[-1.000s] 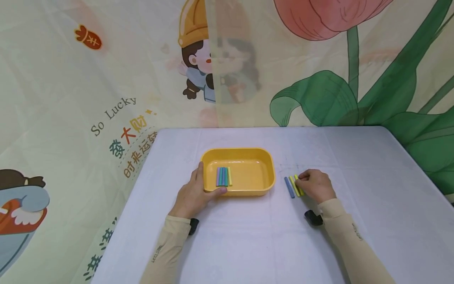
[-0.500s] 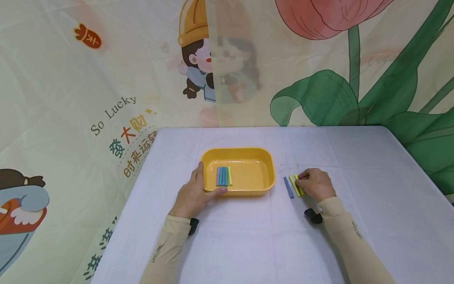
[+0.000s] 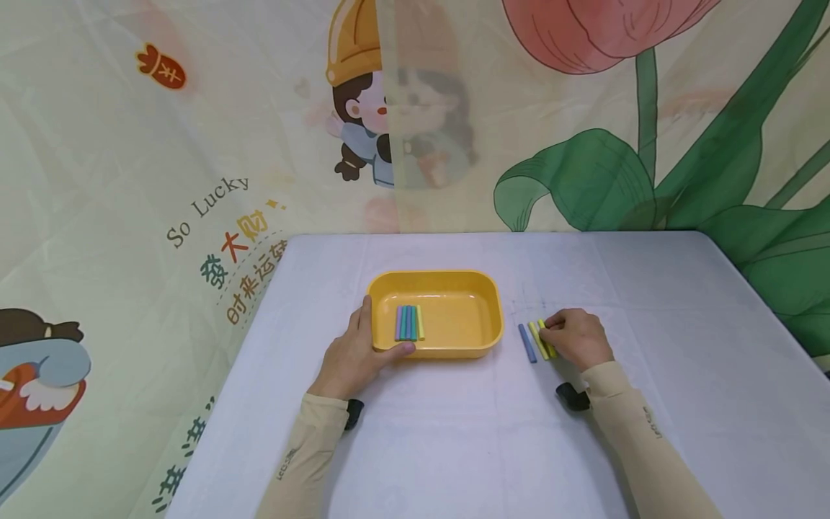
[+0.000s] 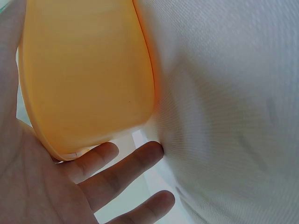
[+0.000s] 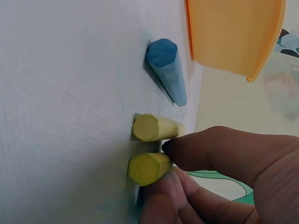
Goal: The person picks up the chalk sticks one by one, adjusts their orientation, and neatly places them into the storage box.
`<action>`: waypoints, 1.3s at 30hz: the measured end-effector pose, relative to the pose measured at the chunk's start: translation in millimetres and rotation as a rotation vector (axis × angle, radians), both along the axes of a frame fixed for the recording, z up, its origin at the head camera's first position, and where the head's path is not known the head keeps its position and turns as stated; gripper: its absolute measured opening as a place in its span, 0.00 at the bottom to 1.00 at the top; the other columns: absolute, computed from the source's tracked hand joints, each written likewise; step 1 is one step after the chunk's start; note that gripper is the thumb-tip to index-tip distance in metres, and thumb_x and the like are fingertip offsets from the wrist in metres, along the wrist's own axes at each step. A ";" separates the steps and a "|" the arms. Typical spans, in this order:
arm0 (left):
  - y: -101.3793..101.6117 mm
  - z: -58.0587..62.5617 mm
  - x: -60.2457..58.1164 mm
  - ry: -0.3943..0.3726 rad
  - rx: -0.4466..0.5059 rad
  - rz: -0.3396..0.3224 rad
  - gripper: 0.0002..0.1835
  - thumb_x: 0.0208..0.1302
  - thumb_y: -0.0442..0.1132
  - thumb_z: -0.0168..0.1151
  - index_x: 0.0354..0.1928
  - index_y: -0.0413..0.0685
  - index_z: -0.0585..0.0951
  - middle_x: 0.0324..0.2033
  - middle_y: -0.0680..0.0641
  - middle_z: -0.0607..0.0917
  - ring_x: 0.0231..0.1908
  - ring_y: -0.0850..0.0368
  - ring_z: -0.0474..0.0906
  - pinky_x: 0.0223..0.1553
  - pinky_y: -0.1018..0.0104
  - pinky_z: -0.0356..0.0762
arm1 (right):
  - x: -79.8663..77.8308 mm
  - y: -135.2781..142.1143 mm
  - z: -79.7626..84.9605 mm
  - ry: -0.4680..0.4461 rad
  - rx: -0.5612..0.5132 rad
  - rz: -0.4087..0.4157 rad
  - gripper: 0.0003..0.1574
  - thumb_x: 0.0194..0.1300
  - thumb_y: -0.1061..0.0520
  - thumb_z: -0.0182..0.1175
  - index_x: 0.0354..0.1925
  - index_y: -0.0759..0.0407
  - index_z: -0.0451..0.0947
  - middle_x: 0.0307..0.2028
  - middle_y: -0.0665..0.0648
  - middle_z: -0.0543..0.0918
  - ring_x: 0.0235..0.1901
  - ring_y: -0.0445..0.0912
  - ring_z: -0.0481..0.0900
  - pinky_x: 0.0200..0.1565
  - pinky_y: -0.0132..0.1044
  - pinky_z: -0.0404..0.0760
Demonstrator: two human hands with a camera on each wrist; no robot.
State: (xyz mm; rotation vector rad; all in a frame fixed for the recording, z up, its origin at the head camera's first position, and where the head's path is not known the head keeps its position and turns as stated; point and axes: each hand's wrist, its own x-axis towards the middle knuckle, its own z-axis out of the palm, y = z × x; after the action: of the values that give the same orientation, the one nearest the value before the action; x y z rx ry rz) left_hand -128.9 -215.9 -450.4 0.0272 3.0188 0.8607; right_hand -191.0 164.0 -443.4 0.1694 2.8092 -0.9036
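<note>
A yellow tray (image 3: 463, 324) stands on the table, with several chalk sticks (image 3: 408, 323) side by side in its left part: purple, blue-green and yellow. My left hand (image 3: 353, 358) holds the tray's near left corner, its thumb on the front rim and fingers along the left side. To the right of the tray, my right hand (image 3: 579, 337) pinches a yellow chalk stick (image 5: 145, 169) between thumb and fingers; the stick lies at the cloth. Beside it lie a paler yellow chalk stick (image 5: 148, 128) and a blue chalk stick (image 5: 166, 65), both untouched at their near ends.
A white cloth (image 3: 441, 447) covers the table. Faint smudges mark it behind the loose chalk. A printed curtain (image 3: 441, 209) hangs directly behind the table's far edge and along the left. Black wrist cameras (image 3: 573, 398) sit under both sleeves.
</note>
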 end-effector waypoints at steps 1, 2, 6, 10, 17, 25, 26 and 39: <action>0.0 0.1 0.2 -0.001 0.000 0.002 0.73 0.48 0.86 0.54 0.81 0.44 0.39 0.77 0.40 0.56 0.60 0.36 0.75 0.59 0.47 0.75 | -0.2 0.4 -0.2 -0.002 -0.004 0.000 0.21 0.65 0.54 0.67 0.49 0.69 0.83 0.39 0.63 0.85 0.37 0.53 0.78 0.35 0.42 0.78; 0.2 0.2 0.3 -0.003 0.001 0.004 0.73 0.48 0.86 0.54 0.81 0.45 0.39 0.77 0.40 0.56 0.60 0.36 0.75 0.59 0.47 0.74 | -0.4 0.6 -0.6 -0.006 -0.007 -0.003 0.21 0.65 0.54 0.67 0.49 0.69 0.83 0.40 0.63 0.85 0.37 0.53 0.78 0.35 0.42 0.79; 0.7 1.1 0.6 -0.004 0.001 0.006 0.73 0.48 0.86 0.54 0.81 0.44 0.39 0.77 0.40 0.57 0.60 0.36 0.75 0.59 0.46 0.74 | -0.9 0.6 -1.7 -0.023 -0.026 -0.022 0.21 0.64 0.53 0.67 0.49 0.68 0.83 0.41 0.63 0.85 0.38 0.53 0.78 0.36 0.41 0.79; 0.3 1.5 0.4 -0.002 0.000 0.004 0.73 0.48 0.86 0.54 0.81 0.44 0.39 0.77 0.39 0.57 0.60 0.36 0.75 0.59 0.47 0.74 | -0.6 1.8 -1.7 -0.037 -0.048 -0.038 0.22 0.64 0.53 0.68 0.49 0.68 0.83 0.43 0.64 0.85 0.39 0.53 0.78 0.38 0.42 0.80; -0.2 1.3 0.3 -0.002 0.002 0.002 0.73 0.48 0.86 0.54 0.81 0.44 0.39 0.77 0.40 0.57 0.60 0.36 0.75 0.59 0.47 0.74 | -1.6 5.4 -3.7 -0.070 -0.079 -0.071 0.25 0.63 0.50 0.66 0.52 0.67 0.82 0.48 0.66 0.83 0.40 0.53 0.78 0.39 0.41 0.79; 0.4 1.9 0.0 -0.006 0.010 0.004 0.73 0.48 0.86 0.54 0.81 0.44 0.39 0.76 0.39 0.57 0.60 0.37 0.75 0.60 0.47 0.74 | -4.6 6.9 -0.7 -0.121 -0.208 -0.114 0.32 0.66 0.45 0.64 0.59 0.65 0.79 0.50 0.64 0.81 0.44 0.54 0.77 0.45 0.44 0.77; 0.4 2.2 0.1 -0.003 0.011 0.002 0.73 0.48 0.86 0.55 0.81 0.43 0.39 0.76 0.39 0.57 0.60 0.37 0.75 0.60 0.47 0.74 | -5.1 6.9 0.0 -0.124 -0.230 -0.117 0.32 0.67 0.44 0.64 0.60 0.64 0.79 0.50 0.64 0.81 0.44 0.53 0.78 0.46 0.43 0.77; 0.6 3.8 1.9 -0.005 0.023 0.000 0.73 0.49 0.84 0.57 0.81 0.44 0.39 0.76 0.38 0.57 0.59 0.36 0.75 0.59 0.46 0.74 | -3.3 -0.9 8.9 -0.136 -0.452 -0.112 0.38 0.68 0.44 0.64 0.66 0.67 0.72 0.56 0.65 0.79 0.45 0.52 0.80 0.51 0.42 0.81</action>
State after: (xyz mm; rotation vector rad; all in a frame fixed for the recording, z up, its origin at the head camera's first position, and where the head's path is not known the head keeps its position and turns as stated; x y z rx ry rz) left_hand -127.0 -215.3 -446.6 0.0254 3.0040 0.8933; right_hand -194.3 163.1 -434.5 0.3087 2.4173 -1.4608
